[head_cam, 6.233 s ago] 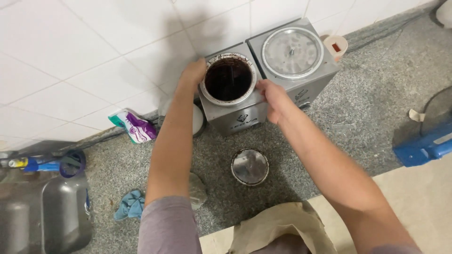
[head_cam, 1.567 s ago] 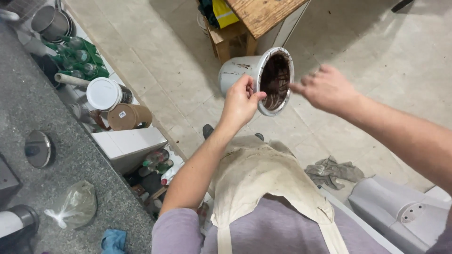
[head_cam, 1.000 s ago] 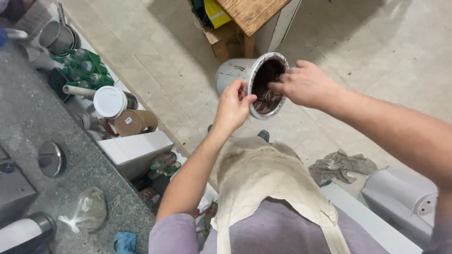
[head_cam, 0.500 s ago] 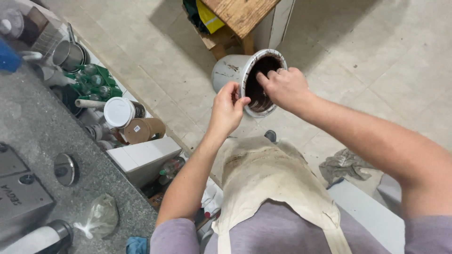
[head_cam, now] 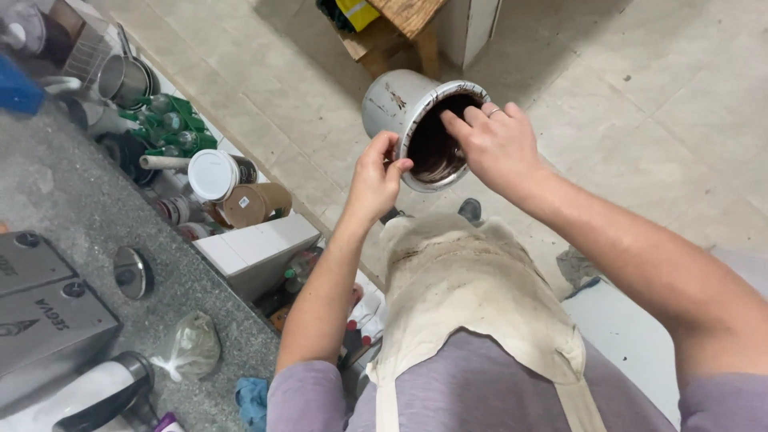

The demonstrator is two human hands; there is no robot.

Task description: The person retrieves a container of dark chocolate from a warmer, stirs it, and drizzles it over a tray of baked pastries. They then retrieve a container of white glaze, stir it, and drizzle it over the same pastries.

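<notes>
A round grey metal pot (head_cam: 394,104) with a dark brown inside is held tilted above the tiled floor, its mouth turned toward me. My left hand (head_cam: 374,178) grips the near rim of the pot. My right hand (head_cam: 494,142) rests on the rim with its fingers reaching down into the dark opening; the fingertips are hidden inside. A stained cream apron (head_cam: 472,296) hangs over my front just below the pot.
A grey granite counter (head_cam: 72,224) at the left carries a square metal machine (head_cam: 44,312), a round metal lid (head_cam: 130,272) and a clear plastic bag (head_cam: 186,350). Cans, bottles and boxes (head_cam: 212,180) crowd the floor beneath. A wooden stool (head_cam: 404,28) stands ahead.
I lifted the pot out of the machine on the counter and turned away over the floor. In the last second my right hand moved from beside the rim into the pot.
</notes>
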